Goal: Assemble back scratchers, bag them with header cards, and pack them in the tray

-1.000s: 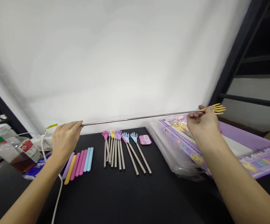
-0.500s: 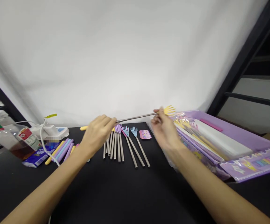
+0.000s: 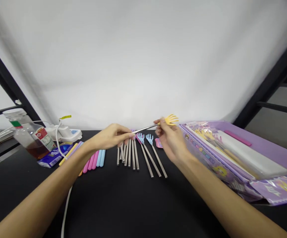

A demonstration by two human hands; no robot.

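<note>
The bottle's label [image 3: 44,136] and the print on the purple box [image 3: 235,127] are too blurred to read; the right hand [image 3: 169,138], fingers pinched, grips the yellow back scratcher [image 3: 170,120] just below its claw; the left hand [image 3: 113,136], fingers curled nearly closed, pinches the other end of its rod, above the metal-rod scratchers [image 3: 155,155] on the black worktop [image 3: 123,201]; a white cable [image 3: 66,208] lies near the left forearm.

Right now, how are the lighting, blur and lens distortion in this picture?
Head view: soft light, faint shadows on the pale backdrop, a bright glint along the metal rod; head view: right hand slightly soft, perhaps from motion; head view: dark frame bars slant at both sides, probably partly wide-angle distortion.
</note>
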